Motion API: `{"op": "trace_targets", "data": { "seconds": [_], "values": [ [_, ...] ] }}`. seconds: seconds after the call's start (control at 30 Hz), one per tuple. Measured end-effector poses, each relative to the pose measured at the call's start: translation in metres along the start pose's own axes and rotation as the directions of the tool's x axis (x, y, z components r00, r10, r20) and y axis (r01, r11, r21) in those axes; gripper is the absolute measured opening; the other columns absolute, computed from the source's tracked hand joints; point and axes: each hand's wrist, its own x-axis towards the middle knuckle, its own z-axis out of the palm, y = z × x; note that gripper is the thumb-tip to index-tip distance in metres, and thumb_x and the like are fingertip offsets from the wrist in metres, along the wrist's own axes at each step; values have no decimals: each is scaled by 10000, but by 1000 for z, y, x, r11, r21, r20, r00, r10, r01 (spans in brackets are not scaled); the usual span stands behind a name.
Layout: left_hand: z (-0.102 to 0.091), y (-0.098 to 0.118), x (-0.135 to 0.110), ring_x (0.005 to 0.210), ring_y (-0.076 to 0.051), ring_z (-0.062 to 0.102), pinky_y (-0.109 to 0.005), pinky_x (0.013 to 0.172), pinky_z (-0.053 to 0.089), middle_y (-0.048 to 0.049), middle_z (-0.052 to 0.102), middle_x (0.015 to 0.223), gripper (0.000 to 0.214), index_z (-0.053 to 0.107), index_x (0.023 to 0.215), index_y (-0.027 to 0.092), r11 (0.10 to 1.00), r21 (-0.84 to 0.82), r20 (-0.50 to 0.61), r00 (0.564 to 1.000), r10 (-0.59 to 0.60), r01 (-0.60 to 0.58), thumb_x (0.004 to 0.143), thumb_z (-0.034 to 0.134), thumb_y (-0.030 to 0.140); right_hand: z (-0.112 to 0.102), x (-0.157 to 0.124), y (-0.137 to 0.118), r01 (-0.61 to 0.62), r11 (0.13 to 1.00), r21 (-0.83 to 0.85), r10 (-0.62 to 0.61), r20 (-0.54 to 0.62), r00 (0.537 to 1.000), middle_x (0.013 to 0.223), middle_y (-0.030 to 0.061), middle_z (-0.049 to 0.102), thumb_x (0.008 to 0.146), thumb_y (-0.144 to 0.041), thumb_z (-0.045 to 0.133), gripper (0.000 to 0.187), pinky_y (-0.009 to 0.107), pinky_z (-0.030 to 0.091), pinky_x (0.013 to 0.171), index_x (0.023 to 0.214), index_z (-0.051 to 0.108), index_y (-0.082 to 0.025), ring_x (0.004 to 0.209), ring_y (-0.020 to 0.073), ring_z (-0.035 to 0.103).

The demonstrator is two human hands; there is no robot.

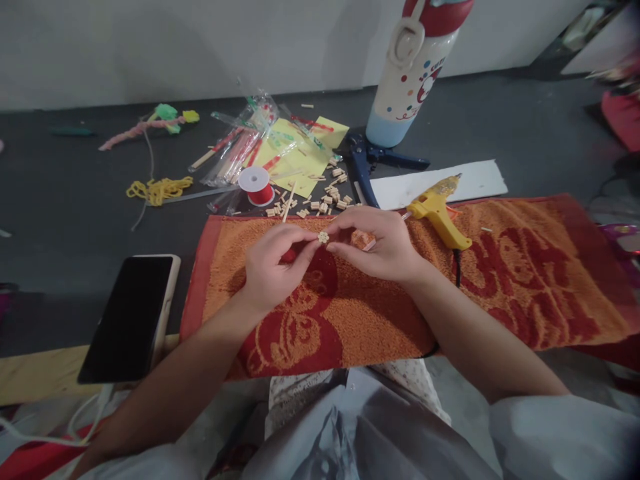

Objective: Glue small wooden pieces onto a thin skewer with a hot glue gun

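Observation:
Both my hands meet over an orange and red towel (525,280). My left hand (273,267) and my right hand (383,243) pinch a tiny pale flower-shaped wooden piece (323,237) between their fingertips. A thin stick (373,244) pokes out under my right hand's fingers. Several small wooden bits (327,197) lie scattered just beyond the towel's far edge.
A yellow glue gun (440,213) lies on the towel to the right. Blue pliers (365,167), a red thread spool (256,185), yellow paper (295,157), packets of sticks (240,147) and a dotted bottle (410,73) sit behind. A phone (131,317) rests at the left.

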Motion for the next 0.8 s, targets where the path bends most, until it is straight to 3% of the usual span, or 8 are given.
{"op": "trace_targets", "data": {
  "seconds": [0.6, 0.8],
  "values": [
    [0, 1, 0, 715, -111, 666, -230, 660, 532, -5, 727, 770, 33, 670, 838, 177, 1000, -13, 12, 1000, 21, -21, 819, 680, 153, 2, 0, 3, 78, 997, -20, -78, -4, 997, 773, 49, 690, 839, -243, 666, 93, 275, 523, 653, 893, 664, -167, 706, 127, 628],
    [0, 0, 0, 707, -113, 667, -234, 655, 538, -6, 726, 769, 11, 666, 838, 180, 1000, 5, 33, 999, 24, -24, 831, 670, 173, 0, 1, 1, 34, 999, 6, -34, 41, 999, 788, 43, 682, 843, -248, 646, 86, 275, 516, 660, 884, 653, -172, 704, 120, 606]
  ]
}}
